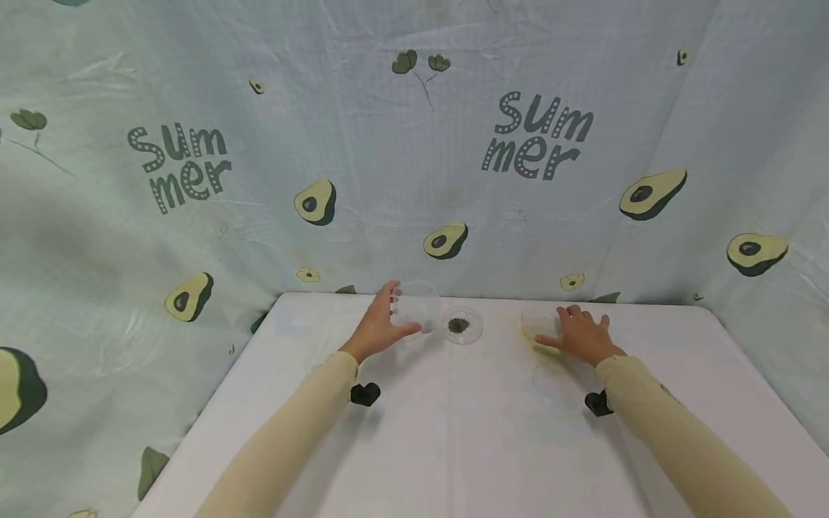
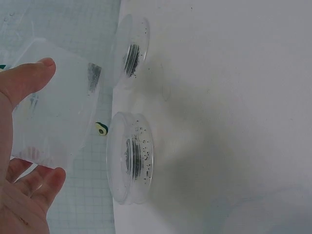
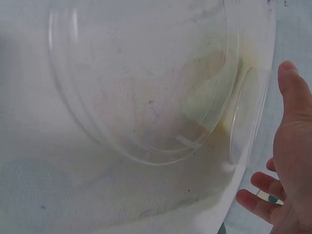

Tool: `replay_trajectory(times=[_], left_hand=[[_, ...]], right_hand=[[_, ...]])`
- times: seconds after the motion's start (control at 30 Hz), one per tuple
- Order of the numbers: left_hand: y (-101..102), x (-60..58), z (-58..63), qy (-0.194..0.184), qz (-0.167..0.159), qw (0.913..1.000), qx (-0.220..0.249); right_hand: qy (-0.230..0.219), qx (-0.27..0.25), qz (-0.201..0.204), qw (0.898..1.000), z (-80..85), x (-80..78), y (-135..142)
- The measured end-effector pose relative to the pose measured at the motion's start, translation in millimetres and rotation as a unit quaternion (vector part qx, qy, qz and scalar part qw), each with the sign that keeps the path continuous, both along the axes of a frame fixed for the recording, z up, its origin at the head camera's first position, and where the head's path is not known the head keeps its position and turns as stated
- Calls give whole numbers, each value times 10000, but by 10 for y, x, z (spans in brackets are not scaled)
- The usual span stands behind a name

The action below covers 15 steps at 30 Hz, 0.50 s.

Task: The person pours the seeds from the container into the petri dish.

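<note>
My left hand (image 1: 382,324) holds a clear, cup-like plastic container (image 2: 56,107) between thumb and fingers at the table's back edge. A dark patch shows near its upper right in the left wrist view; I cannot tell if this lies inside or is seen through it. Close by stands a clear round dish (image 1: 463,334) with a dark crumbly heap. The left wrist view has two such dishes, a nearer dish (image 2: 117,161) and a farther dish (image 2: 127,24). My right hand (image 1: 586,338) has its fingers spread around a clear dish (image 3: 242,126) with a yellowish tint; contact is unclear.
Another clear round dish (image 3: 151,158), larger in the right wrist view, lies nearer the body than the tinted one. The white table (image 1: 453,446) ends at a hanging cloth (image 1: 363,144) printed with avocados.
</note>
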<state>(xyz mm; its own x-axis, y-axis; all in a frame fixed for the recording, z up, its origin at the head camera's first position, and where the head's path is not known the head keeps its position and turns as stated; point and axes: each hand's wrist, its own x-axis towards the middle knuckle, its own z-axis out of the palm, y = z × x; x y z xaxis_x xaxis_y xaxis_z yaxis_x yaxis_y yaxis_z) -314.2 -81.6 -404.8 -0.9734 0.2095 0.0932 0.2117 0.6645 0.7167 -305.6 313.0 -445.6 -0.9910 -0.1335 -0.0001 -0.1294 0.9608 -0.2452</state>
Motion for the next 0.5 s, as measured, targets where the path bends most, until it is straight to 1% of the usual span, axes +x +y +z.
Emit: replay_trajectory(times=[0.17, 0.5], left_hand=[[40, 7, -5, -53, -35, 10000, -17], [104, -44, -62, 42, -137, 9997, -184]], right_hand=[[-132, -90, -29, 9999, -17, -24, -22], [-111, -154, 7, 9998, -69, -45, -23]])
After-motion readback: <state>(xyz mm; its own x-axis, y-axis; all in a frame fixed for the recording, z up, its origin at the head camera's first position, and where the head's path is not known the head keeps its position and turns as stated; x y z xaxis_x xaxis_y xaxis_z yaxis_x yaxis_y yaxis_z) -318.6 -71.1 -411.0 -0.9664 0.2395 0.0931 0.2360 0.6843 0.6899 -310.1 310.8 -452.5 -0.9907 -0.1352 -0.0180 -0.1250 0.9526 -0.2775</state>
